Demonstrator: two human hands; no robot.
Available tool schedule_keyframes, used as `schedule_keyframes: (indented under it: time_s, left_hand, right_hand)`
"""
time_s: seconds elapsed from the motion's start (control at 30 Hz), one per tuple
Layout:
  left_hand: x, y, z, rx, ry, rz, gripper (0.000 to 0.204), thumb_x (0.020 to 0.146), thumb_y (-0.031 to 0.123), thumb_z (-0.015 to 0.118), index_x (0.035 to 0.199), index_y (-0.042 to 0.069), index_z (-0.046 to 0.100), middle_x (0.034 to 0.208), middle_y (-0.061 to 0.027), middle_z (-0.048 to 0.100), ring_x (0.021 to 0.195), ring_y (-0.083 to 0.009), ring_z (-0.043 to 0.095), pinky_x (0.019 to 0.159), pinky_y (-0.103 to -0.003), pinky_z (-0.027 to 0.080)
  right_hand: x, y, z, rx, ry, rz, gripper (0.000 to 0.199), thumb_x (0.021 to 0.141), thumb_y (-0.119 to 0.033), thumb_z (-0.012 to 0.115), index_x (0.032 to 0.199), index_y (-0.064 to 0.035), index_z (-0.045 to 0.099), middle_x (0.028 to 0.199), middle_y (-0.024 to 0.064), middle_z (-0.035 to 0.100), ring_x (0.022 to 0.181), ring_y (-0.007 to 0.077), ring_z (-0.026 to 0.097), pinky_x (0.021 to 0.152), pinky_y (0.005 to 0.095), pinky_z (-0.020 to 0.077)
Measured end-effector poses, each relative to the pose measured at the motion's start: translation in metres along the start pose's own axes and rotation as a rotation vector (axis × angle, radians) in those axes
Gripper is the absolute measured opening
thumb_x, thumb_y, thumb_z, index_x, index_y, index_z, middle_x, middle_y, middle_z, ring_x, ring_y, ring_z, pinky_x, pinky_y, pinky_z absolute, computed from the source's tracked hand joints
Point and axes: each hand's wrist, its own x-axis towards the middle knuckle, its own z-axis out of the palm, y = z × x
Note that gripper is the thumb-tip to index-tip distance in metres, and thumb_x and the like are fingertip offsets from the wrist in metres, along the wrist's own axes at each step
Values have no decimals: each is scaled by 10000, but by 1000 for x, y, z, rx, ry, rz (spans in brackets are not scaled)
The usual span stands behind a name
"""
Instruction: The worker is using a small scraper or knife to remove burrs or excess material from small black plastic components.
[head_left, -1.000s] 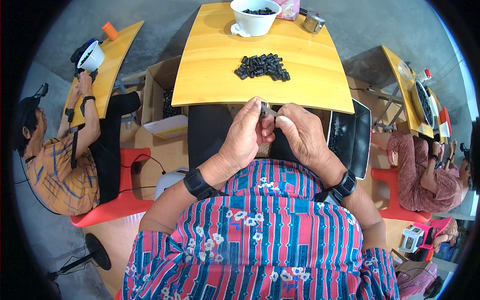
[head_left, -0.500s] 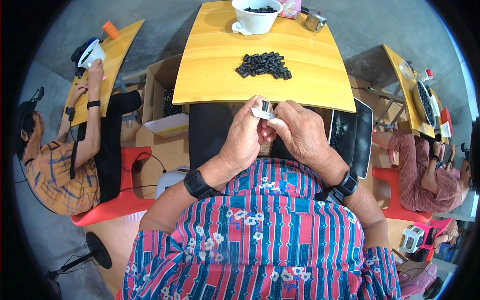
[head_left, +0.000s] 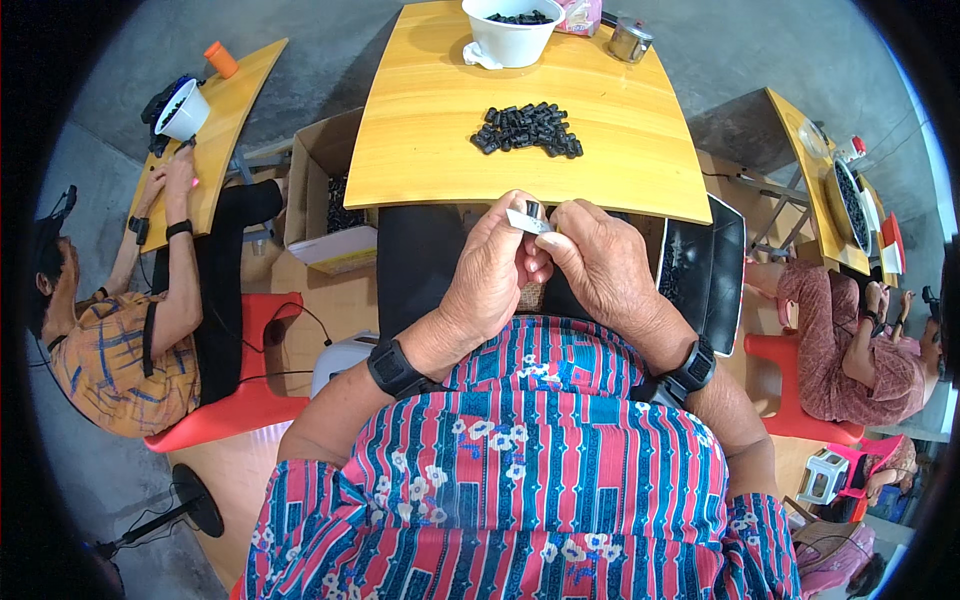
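Observation:
In front of my body, close to the table's near edge, my two hands meet. My left hand (head_left: 487,268) is closed on a small black cylindrical piece (head_left: 534,209), its thumb and fingers pinching it. Between finger and thumb of my right hand (head_left: 607,262) is a thin, pale, flat blade (head_left: 525,222), lying across the black piece. Whether its edge cuts into the piece I cannot tell. A loose pile of similar black pieces (head_left: 527,130) sits on the yellow wooden table (head_left: 430,110) beyond my hands.
A white tub (head_left: 510,45) of black pieces, a metal cup (head_left: 631,40) and a pink bag (head_left: 580,17) stand at the table's far end. A cardboard box (head_left: 310,190) is below left. People sit at side tables: one left (head_left: 130,340), one right (head_left: 850,340).
The blade in my right hand has tilted more steeply over the black piece; my hands stay nearly in place. The person on the left has drawn a hand back from the white bucket.

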Motion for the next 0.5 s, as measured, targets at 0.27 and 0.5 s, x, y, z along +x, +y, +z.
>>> schedule_keyframes:
  time_s: [0.27,0.5]
  left_hand:
    - [-1,4,5,-5,0,2,254,1013,340,394,935,109,465,741,30,402,647,-51,397,593,-219,399]
    - [-7,0,15,6,16,19,251,1011,344,403,937,112,466,742,32,405,648,-49,395,601,-219,401]
  right_hand:
    - [1,-3,-8,-13,-16,-20,274,892,-327,564,873,-54,559,792,139,574,752,342,599,665,432,477]
    - [-6,-4,-14,-13,-20,-31,276,897,-329,557,870,-54,559,795,138,576,752,342,596,664,431,476]
